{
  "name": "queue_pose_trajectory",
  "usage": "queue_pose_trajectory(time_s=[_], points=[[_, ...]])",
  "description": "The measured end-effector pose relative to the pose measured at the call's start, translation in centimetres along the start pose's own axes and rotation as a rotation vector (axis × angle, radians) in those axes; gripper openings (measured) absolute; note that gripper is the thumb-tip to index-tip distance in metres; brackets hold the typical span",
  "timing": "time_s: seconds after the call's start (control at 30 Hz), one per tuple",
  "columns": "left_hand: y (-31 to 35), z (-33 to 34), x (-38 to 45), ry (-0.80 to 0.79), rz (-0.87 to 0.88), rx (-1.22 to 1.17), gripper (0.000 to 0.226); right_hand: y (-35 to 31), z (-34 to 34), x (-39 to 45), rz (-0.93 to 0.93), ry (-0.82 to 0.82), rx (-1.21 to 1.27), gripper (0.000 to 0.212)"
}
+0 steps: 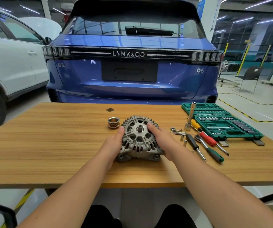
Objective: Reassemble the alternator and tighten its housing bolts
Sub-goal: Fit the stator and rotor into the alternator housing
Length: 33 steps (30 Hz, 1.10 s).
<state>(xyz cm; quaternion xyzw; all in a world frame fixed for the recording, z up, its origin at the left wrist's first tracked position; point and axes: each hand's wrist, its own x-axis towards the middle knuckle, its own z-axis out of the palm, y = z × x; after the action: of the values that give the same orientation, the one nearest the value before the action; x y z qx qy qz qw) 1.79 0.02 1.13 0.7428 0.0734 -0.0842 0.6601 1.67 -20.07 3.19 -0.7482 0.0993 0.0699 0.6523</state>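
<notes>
alternator: one grey cast-metal finned alternator (139, 139) mid-table, shaft end up, likely so the housing halves seat together
left hand: left hand (114, 145) cupped on alternator's left flank, fingers curled round the housing, steadying it
right hand: right hand (161, 137) clasps right flank, fingertips on the top face
pulley: one ribbed steel pulley (113, 122) just left-behind alternator, off the shaft, not yet fitted
bolts: loose long steel housing bolts (177, 132) just right of alternator, within reach; count unclear, about four
nut: one steel hex nut (173, 129) beside bolts
sockets: two small steel sockets (182, 137)
drivers: three, black-handled screwdriver (194, 144), red-handled screwdriver (209, 139), green-handled ratchet (209, 150), right of alternator
case: one open green plastic socket-set case (221, 122), far right
table: wooden table (50, 145)
</notes>
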Motion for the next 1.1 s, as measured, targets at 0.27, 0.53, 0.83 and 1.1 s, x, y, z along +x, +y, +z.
queue_pose_trajectory(time_s=[0.27,0.53,0.83,1.1], points=[[0.5,-0.1,-0.4,0.001,-0.042,0.011,0.087,1.0,-0.5,-0.6,-0.023,-0.071,0.098,0.067],[-1.0,-3.8,3.3,0.148,0.034,-0.061,0.070,5.6,-1.2,0.2,-0.204,0.081,0.524,0.069],[-0.1,-4.5,12.0,0.358,0.210,0.836,0.066,6.6,-0.8,1.7,-0.263,0.184,0.288,0.072],[1.1,-3.9,14.8,0.243,0.145,1.158,0.044,6.9,-1.2,2.3,-0.264,0.194,0.333,0.066]])
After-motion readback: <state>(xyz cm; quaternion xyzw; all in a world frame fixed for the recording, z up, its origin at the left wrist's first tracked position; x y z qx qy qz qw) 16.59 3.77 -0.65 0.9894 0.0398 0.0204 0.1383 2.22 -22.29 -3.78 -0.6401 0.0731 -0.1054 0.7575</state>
